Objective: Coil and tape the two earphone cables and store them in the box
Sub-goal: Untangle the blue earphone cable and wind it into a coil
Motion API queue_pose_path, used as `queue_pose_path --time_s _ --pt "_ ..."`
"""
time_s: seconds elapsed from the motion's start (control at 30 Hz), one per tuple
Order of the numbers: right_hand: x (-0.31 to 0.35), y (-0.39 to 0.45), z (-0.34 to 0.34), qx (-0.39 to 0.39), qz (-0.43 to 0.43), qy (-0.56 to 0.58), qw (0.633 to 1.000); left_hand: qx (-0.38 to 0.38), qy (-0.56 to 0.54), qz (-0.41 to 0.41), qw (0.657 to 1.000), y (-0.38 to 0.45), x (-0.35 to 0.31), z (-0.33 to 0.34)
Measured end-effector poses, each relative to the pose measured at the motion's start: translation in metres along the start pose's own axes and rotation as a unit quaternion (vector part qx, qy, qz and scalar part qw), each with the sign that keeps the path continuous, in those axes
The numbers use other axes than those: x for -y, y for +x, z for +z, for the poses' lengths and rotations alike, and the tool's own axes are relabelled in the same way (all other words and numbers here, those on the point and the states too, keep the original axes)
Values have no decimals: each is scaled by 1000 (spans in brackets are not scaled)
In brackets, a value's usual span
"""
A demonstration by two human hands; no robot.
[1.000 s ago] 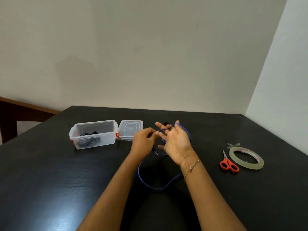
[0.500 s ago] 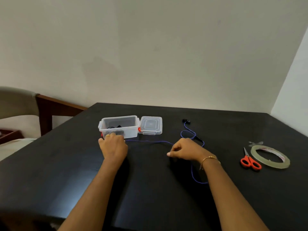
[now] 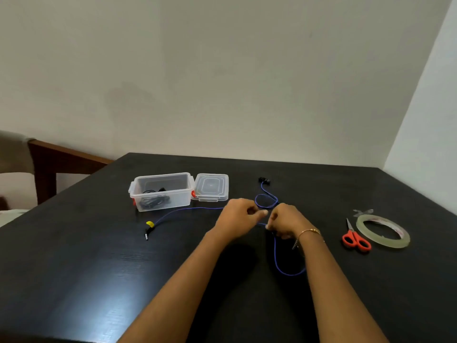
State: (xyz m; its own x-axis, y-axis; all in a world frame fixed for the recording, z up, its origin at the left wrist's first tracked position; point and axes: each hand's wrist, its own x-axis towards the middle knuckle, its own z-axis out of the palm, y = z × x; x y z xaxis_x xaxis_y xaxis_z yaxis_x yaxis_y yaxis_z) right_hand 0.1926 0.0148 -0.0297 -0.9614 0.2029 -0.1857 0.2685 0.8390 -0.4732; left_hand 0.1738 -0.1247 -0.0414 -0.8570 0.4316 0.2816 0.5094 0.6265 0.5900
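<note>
Left hand and right hand curl together mid-table, both pinching thin blue earphone cable. Plug end trails toward left edge beside clear plastic box, black coil already inside. Risk: slack loops tangle, plug drags and snags.

Clear glossy plastic box, matt dark woodgrain table, glossy tape roll

On the tabletop, box sits far left, lid beside it; scissors and tape lie right.
</note>
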Motion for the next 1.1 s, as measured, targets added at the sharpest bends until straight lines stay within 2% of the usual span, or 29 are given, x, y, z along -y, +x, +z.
queue_pose_path --time_s 0.1,0.13,0.2,0.27,0.33,0.4,0.47,0.53,0.57,0.63,0.67,0.7,0.77,0.9,0.93,1.0,1.07,1.1 --pt "0 2 -2 -82 -30 55 995 11 -48 -27 998 8 -7 19" --pt "0 3 -3 -117 -40 106 987 -5 -106 -58 993 8 -6 22" --pt "5 0 -5 -141 -46 257 955 -10 -267 -134 954 4 -7 25" --pt "14 -7 -7 -105 -73 353 927 14 -394 -170 903 3 -7 20" --pt "22 -14 -9 -44 -120 368 921 39 -479 -171 860 2 -7 14" --pt "25 -16 -12 -17 -155 375 914 35 -528 -168 832 1 -8 9" --pt "21 -11 -12 -46 -171 324 929 1 -564 -189 804 1 -7 6" --pt "9 1 -7 -93 -168 202 960 -42 -603 -221 765 2 -4 1" --pt "1 7 -3 -88 -169 118 974 -56 -632 -228 739 3 -1 -1" --pt "-11 16 4 15 -175 -24 984 -69 -676 -235 695 5 7 -4" --pt "-13 16 7 74 -175 -57 980 -78 -679 -240 690 6 11 -3" --pt "-14 16 9 107 -172 -68 977 -88 -674 -245 691 6 14 -3" --pt "-15 18 9 82 -155 -52 983 -114 -656 -257 701 6 20 -2" --pt "-38 26 4 -147 -56 -30 987 -202 -548 -322 745 7 28 -3" --pt "-45 25 2 -200 -22 -16 979 -222 -507 -332 764 8 32 -2" --pt "-57 26 -3 -258 25 -17 966 -231 -392 -339 824 11 42 4" --pt "-64 30 -4 -267 58 -49 961 -213 -278 -339 873 12 49 8" --pt "-66 32 -3 -264 72 -57 960 -212 -242 -336 885 11 51 8"
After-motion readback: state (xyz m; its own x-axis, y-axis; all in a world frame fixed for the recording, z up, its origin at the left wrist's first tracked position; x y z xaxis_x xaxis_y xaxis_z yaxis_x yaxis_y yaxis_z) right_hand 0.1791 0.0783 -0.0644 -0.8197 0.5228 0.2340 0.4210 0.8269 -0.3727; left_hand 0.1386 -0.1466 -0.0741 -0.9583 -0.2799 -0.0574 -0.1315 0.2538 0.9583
